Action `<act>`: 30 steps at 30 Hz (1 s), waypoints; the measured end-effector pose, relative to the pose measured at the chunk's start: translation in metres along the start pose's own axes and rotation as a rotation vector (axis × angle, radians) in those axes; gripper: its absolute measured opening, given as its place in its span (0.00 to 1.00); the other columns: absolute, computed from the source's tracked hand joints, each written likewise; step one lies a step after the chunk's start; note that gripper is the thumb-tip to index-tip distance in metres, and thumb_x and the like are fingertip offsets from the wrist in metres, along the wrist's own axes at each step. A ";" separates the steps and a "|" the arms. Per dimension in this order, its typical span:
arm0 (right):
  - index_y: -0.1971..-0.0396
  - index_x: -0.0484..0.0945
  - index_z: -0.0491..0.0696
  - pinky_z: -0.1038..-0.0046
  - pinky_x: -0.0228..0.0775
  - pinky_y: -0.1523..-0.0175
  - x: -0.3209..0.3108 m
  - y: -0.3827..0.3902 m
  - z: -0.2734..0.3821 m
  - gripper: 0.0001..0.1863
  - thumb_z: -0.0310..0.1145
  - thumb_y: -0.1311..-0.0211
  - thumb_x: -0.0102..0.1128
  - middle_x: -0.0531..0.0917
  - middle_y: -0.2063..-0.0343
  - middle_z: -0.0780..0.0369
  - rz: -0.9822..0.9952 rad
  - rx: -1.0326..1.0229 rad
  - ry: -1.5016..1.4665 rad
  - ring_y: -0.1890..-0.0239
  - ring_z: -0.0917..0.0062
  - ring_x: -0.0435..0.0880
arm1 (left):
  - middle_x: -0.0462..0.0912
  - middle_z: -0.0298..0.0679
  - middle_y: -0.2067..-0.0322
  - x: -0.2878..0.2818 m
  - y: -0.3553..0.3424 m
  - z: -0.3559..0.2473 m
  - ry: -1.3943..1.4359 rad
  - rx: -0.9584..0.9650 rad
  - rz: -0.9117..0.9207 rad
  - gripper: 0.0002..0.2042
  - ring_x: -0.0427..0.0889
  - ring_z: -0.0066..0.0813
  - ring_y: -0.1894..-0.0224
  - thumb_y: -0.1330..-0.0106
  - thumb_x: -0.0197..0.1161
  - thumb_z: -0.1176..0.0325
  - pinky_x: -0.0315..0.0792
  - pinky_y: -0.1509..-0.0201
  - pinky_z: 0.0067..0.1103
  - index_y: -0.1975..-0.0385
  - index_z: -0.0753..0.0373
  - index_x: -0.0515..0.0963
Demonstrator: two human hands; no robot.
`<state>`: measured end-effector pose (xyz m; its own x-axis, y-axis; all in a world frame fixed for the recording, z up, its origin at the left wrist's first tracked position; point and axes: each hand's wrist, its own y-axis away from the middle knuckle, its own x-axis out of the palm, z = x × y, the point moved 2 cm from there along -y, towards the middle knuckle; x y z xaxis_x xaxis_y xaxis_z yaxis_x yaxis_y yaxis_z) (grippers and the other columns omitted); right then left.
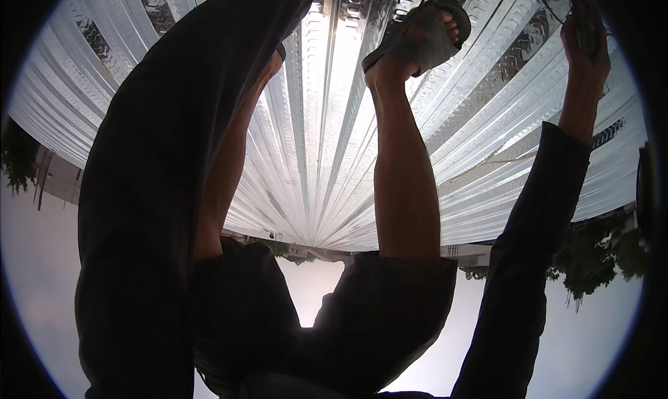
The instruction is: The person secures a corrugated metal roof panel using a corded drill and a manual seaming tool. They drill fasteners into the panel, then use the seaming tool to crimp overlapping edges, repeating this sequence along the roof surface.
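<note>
Gripping a dark object above ribbed metal sheeting

Head view (the only 1). The right hand (586,68) is closed around a dark object (591,32), thumb on its near-left side and fingers wrapped about it; the shade hides the exact shape and kind. The object lies within the grasp and extends past the hand toward the upper edge; whether it meets the metal sheeting (327,183) behind it cannot be told. A thin dark cord (547,6) hangs just left of the hand. Farther left stands 1 foot in a dark sandal (435,45), well apart from the grip. Below the hand, the right sleeve (525,225) runs down to the lower edge. The left sleeve (149,162) rises far to the left, but its left hand lies beyond the frame, so its opening and contact cannot be told.

Good practice, as judged here: keep the fingers firm and the wrist straight; hold the cord clear of the grip and the sandal; spread weight over both feet, since ribbed metal may be slick; and bring the grip nearer the body before applying force.
</note>
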<state>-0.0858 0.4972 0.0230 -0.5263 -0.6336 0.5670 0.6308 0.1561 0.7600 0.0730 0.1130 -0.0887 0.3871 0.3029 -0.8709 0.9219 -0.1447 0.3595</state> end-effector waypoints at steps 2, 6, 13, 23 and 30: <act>0.38 0.69 0.41 0.67 0.79 0.57 -0.023 0.055 0.025 0.21 0.39 0.22 0.45 0.80 0.51 0.49 0.184 0.111 0.104 0.67 0.72 0.80 | 0.84 0.43 0.68 -0.013 0.041 -0.028 0.474 -0.155 0.232 0.07 0.84 0.38 0.61 0.41 0.61 0.68 0.78 0.58 0.32 0.69 0.65 0.81; 0.37 0.69 0.44 0.79 0.75 0.68 0.020 0.171 0.004 0.20 0.38 0.20 0.44 0.79 0.46 0.54 -0.062 0.024 0.415 0.71 0.81 0.78 | 0.76 0.35 0.83 -0.092 0.176 -0.051 1.192 -0.593 0.298 0.15 0.73 0.19 0.82 0.28 0.60 0.60 0.68 0.78 0.25 0.61 0.68 0.84; 0.39 0.71 0.38 0.78 0.78 0.75 0.096 0.380 -0.017 0.24 0.33 0.32 0.61 0.84 0.55 0.54 -0.149 0.233 0.928 0.77 0.82 0.80 | 0.78 0.35 0.78 -0.175 0.302 -0.079 1.598 -0.858 0.511 0.13 0.76 0.22 0.78 0.32 0.65 0.61 0.77 0.72 0.25 0.67 0.68 0.81; 0.51 0.75 0.36 0.76 0.75 0.79 0.103 0.582 -0.168 0.25 0.29 0.48 0.72 0.85 0.63 0.51 -0.230 0.163 1.084 0.82 0.76 0.81 | 0.84 0.44 0.70 -0.148 0.458 -0.075 1.907 -0.820 0.433 0.14 0.88 0.36 0.67 0.33 0.67 0.68 0.87 0.60 0.30 0.59 0.77 0.80; 0.48 0.74 0.33 0.77 0.73 0.78 0.075 0.644 -0.213 0.27 0.25 0.50 0.68 0.84 0.65 0.53 -0.319 0.183 1.187 0.81 0.77 0.80 | 0.85 0.45 0.64 -0.085 0.546 -0.082 2.080 -0.980 0.252 0.13 0.88 0.34 0.62 0.30 0.65 0.69 0.85 0.56 0.28 0.54 0.74 0.80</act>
<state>0.4019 0.3889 0.4876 0.2599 -0.9411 -0.2163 0.4307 -0.0874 0.8982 0.5450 0.0859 0.2090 -0.6473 0.6640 0.3743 0.3503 -0.1770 0.9198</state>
